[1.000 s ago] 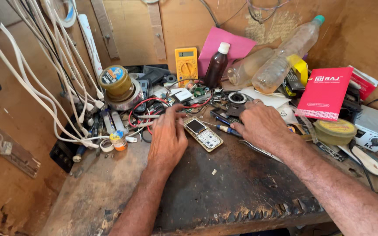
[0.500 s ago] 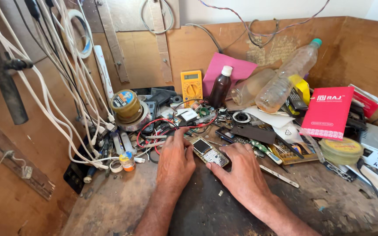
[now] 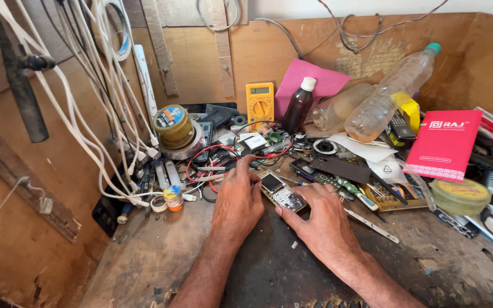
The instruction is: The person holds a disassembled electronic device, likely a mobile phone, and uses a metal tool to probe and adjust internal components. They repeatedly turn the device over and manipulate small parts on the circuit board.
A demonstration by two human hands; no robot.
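A small opened mobile phone (image 3: 281, 192), its circuit board and little screen bare, lies on the dark worn bench (image 3: 269, 274). My left hand (image 3: 236, 202) rests palm down at its left side, fingertips touching the phone's upper left edge by red wires (image 3: 212, 154). My right hand (image 3: 322, 219) lies flat at the phone's lower right, thumb and forefinger pressing on its bottom corner. Neither hand lifts the phone off the bench.
Behind the phone lie a yellow multimeter (image 3: 259, 104), a brown bottle (image 3: 298, 106), two clear plastic bottles (image 3: 392, 94), a red box (image 3: 443, 144), tape rolls (image 3: 173, 128), a screwdriver (image 3: 352, 191) and loose parts. White cables (image 3: 95, 114) hang at the left wall.
My right hand has drawn back from the clutter on the right and come down to the phone's lower corner. The left hand stayed by the phone. The view has shifted closer.
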